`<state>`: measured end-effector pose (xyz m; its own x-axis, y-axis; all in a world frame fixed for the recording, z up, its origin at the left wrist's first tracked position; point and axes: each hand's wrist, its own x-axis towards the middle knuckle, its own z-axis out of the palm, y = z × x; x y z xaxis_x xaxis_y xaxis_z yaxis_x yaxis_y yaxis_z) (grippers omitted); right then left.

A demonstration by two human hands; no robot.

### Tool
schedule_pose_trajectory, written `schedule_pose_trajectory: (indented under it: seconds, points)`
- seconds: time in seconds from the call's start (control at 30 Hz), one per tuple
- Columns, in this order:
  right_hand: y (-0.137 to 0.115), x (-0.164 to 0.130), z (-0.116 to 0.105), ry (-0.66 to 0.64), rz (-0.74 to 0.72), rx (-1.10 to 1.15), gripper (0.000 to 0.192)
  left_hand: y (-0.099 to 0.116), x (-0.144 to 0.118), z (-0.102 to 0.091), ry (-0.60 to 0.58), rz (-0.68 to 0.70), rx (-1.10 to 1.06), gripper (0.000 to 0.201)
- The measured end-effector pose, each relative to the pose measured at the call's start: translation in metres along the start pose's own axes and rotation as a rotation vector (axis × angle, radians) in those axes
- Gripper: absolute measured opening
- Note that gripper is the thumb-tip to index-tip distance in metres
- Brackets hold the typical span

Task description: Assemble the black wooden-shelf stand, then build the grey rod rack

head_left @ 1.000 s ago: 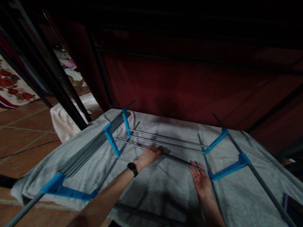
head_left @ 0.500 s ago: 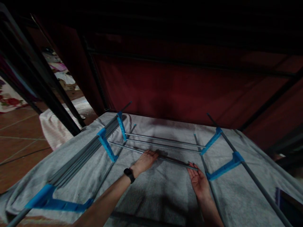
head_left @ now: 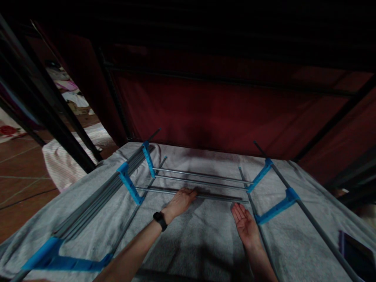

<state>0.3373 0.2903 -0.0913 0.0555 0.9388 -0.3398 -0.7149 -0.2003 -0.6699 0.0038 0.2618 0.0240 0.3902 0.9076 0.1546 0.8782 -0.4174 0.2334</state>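
Cross rod (head_left: 219,197) lies across the gap between the two sides of a tube-and-bracket frame, over a grey blanket (head_left: 188,246). Its left end meets the left middle bracket (head_left: 129,184); seating there cannot be told. Its right end stops short of the right near bracket (head_left: 276,207).

Left hand (head_left: 182,199): palm down, fingers folded over the rod about midway. Right hand (head_left: 246,225): palm up, fingers extended, gripping nothing, tips just beside the rod's free end; contact cannot be confirmed.

Method, as judged: the step appears to be fitting this rod between facing brackets. The left hand should hold it level and pressed towards the left bracket. The right hand would do best steadying the right bracket and guiding the tip straight in, without levering. The two far rods (head_left: 202,175) give a line to match.

Clearances: the far rods limit movement away from the person; the bare blanket on the near side offers the better approach. The right lower rail (head_left: 264,241) runs close beside the right wrist, a likely snag. Beyond the right upper rail (head_left: 320,233) lies a dark flat object (head_left: 357,252), unidentified.
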Motion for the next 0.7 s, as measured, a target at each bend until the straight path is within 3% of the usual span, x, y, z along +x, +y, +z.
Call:
schedule_pose_trajectory:
  seconds: [0.1, 0.33, 0.7]
  points:
    - [-0.001, -0.001, 0.001, 0.003, -0.038, 0.017, 0.017, 0.001, 0.0, 0.003, -0.02, 0.013, -0.008, 0.027]
    - [-0.002, -0.005, 0.004, -0.033, -0.06, 0.055, 0.032, -0.001, -0.006, 0.015, -0.032, 0.001, 0.0, 0.026]
    - [-0.001, -0.004, 0.001, -0.044, -0.031, 0.054, 0.027, -0.005, -0.009, 0.022, -0.07, -0.019, -0.034, 0.026]
